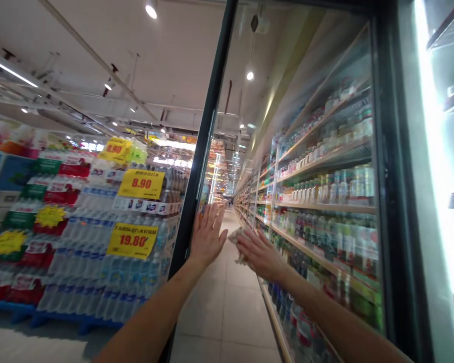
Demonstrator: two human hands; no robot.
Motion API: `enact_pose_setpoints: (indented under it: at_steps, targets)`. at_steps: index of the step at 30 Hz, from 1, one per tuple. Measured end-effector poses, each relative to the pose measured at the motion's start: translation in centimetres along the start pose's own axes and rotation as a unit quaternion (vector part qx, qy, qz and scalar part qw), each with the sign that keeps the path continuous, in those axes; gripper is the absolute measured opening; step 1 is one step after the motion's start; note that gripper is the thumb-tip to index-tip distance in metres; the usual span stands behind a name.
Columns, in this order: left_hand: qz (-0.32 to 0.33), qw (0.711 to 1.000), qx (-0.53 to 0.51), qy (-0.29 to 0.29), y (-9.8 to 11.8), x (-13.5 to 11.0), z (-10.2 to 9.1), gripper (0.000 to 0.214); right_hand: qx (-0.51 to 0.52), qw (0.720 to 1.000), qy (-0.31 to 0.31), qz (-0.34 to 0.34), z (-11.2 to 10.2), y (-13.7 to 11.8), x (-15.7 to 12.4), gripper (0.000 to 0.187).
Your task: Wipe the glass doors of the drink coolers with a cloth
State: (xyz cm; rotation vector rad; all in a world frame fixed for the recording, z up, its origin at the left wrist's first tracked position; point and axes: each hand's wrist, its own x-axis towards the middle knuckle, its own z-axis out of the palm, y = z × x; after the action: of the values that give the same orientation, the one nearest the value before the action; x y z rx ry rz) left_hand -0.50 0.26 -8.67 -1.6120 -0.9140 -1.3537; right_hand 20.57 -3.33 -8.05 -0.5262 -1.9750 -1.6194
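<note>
A tall glass door (245, 166) with a dark frame (208, 121) stands swung out in front of me. My left hand (208, 234) lies flat on the glass beside the left frame bar, fingers stretched out and slightly spread. To its right, my right hand (261, 254) presses a light, crumpled cloth (236, 239) against the same pane. The cloth pokes out past the fingertips and is partly hidden beneath them; the hand is a little blurred.
Stacked bottle packs (87, 252) with yellow price signs (142, 184) stand on a blue pallet (60, 320) at left. Shelves of drinks (325, 201) appear in the pane, seen through it or mirrored. At far right is a lit cooler interior (442, 151). Tiled floor (212, 312) runs ahead.
</note>
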Motion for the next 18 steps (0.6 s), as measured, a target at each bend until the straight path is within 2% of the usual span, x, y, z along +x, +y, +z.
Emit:
enact_pose_setpoints:
  at_steps: [1, 3, 4, 5, 9, 11, 13, 14, 15, 16, 18]
  targets:
    - [0.001, 1.000, -0.003, 0.001, -0.1, -0.1, 0.1, 0.056, -0.008, 0.999, 0.014, 0.047, 0.0, 0.4, 0.2, 0.039]
    - [0.001, 1.000, -0.008, 0.006, -0.1, -0.3, 0.4, 0.055, -0.042, 0.980, 0.061, 0.185, -0.2, 1.8, 1.0, 0.040]
    - [0.000, 1.000, -0.011, 0.009, -0.2, -0.3, 0.5, 0.055, -0.058, 0.967, 0.081, 0.234, -0.2, 2.5, 1.4, 0.040]
    - [-0.002, 1.000, -0.015, 0.012, -0.2, -0.3, 0.6, 0.056, -0.067, 0.960, 0.090, 0.255, -0.3, 3.1, 1.5, 0.040]
    - [-0.006, 0.999, -0.033, 0.018, -0.2, -0.3, 0.9, 0.057, -0.061, 0.980, 0.048, 0.184, -0.9, 4.2, -1.0, 0.042]
    - [-0.009, 0.999, -0.040, 0.019, -0.2, -0.3, 0.9, 0.058, -0.095, 0.963, 0.066, 0.244, -1.5, 4.8, -3.1, 0.043]
    - [-0.011, 0.999, -0.041, 0.021, -0.2, -0.2, 0.9, 0.058, -0.147, 0.915, 0.126, 0.354, -1.9, 5.4, -4.9, 0.044]
    - [-0.010, 0.999, -0.039, 0.023, -0.2, -0.2, 0.9, 0.057, -0.163, 0.893, 0.152, 0.390, -2.0, 5.5, -5.5, 0.045]
    - [-0.009, 0.999, -0.037, 0.023, -0.2, -0.2, 0.9, 0.056, -0.167, 0.885, 0.167, 0.401, -2.0, 5.3, -5.9, 0.047]
    - [-0.007, 0.999, -0.035, 0.024, -0.2, -0.2, 0.9, 0.055, -0.158, 0.894, 0.163, 0.385, -1.9, 4.9, -6.2, 0.048]
    - [-0.002, 0.999, -0.033, 0.027, -0.2, -0.2, 1.0, 0.055, -0.113, 0.941, 0.107, 0.299, -1.7, 4.0, -6.7, 0.048]
